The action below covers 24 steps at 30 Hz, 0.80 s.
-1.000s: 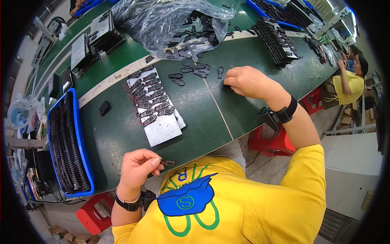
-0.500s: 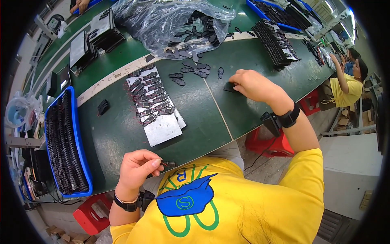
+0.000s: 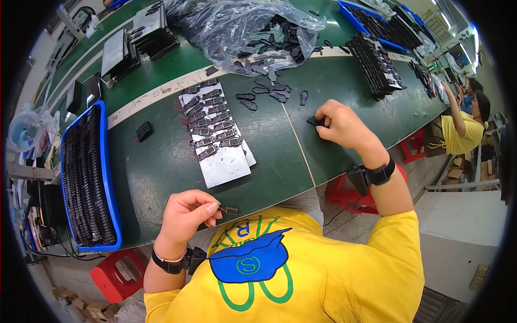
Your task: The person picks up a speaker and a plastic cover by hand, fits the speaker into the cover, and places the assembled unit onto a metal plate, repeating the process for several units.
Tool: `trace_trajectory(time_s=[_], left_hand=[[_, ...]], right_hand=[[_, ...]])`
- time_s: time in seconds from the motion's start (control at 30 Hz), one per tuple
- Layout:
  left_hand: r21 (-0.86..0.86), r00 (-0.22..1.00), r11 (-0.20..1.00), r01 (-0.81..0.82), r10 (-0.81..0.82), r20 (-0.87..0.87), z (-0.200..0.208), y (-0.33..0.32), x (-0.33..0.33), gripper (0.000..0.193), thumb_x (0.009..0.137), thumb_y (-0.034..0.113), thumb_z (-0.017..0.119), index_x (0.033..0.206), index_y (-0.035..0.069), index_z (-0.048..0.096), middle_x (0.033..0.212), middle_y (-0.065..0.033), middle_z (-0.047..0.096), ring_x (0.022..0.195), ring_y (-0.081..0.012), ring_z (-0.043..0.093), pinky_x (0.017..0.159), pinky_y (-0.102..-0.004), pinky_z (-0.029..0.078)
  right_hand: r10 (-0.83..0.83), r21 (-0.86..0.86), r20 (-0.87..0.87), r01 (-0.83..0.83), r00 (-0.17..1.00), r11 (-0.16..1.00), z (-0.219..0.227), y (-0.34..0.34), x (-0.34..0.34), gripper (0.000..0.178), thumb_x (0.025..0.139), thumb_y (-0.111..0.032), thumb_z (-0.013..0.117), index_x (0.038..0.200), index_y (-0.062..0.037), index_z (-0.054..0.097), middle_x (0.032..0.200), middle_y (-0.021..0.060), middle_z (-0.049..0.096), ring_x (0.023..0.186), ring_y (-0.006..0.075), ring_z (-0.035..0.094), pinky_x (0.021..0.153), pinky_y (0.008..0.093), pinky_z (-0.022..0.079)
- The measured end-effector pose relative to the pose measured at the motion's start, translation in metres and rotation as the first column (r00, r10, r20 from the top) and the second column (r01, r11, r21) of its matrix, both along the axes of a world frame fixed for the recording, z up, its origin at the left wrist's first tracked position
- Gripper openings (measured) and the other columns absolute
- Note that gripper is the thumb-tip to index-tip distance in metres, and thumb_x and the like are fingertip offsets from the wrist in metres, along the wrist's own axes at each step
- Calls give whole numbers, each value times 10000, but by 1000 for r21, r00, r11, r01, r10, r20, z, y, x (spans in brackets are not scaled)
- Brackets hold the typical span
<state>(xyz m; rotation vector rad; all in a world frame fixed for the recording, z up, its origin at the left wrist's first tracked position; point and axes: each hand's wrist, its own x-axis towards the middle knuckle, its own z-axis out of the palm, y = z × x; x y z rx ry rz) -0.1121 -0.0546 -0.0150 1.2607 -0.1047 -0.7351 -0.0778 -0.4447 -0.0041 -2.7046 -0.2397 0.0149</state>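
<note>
My left hand point(image 3: 189, 216), near the table's front edge, pinches a small black rectangular part with thin wires point(image 3: 230, 210) between thumb and fingertips. Over the green table on the right, my right hand point(image 3: 340, 125) is closed on a flat black plastic piece point(image 3: 313, 122), mostly covered by the fingers. Between the hands and farther in lies a light grey plate point(image 3: 226, 171), bearing two rows of similar wired parts point(image 3: 219, 117). Several loose flat black pieces point(image 3: 279, 92) lie beyond my right hand, with a single one point(image 3: 304, 97) nearest to it.
A large clear plastic bag point(image 3: 210, 37) of black pieces spreads at the back. A blue bin point(image 3: 112, 188) packed with black parts stands left, near a small black stack point(image 3: 144, 131). Stacked plates point(image 3: 371, 70) stand far right. A person in yellow point(image 3: 463, 132) sits beyond.
My right hand has drawn slightly toward me with the flat black piece. My left hand keeps its hold on the wired part. The whole view has shifted a little.
</note>
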Motion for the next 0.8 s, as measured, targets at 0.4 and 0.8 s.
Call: trace_trajectory(time_s=[0.4, 0.8], left_hand=[[108, 997, 992, -66, 70, -36, 6, -7, 1, 133, 873, 117, 641, 903, -11, 657, 740, -61, 665, 600, -72, 590, 534, -191, 472], [-7, 989, 993, -120, 119, -88, -3, -15, 2, 149, 907, 115, 600, 927, -24, 650, 747, -99, 672, 584, -104, 617, 524, -203, 499]], right_hand=[[-96, 318, 77, 67, 992, 946, -13, 36, -26, 188, 720, 9, 633, 904, 24, 600, 826, 91, 577, 714, 180, 584, 664, 271, 486], [340, 323, 394, -475, 854, 819, 22, 161, -53, 291, 629, 29, 748, 884, 7, 609, 859, 128, 619, 717, 258, 608, 619, 309, 493]])
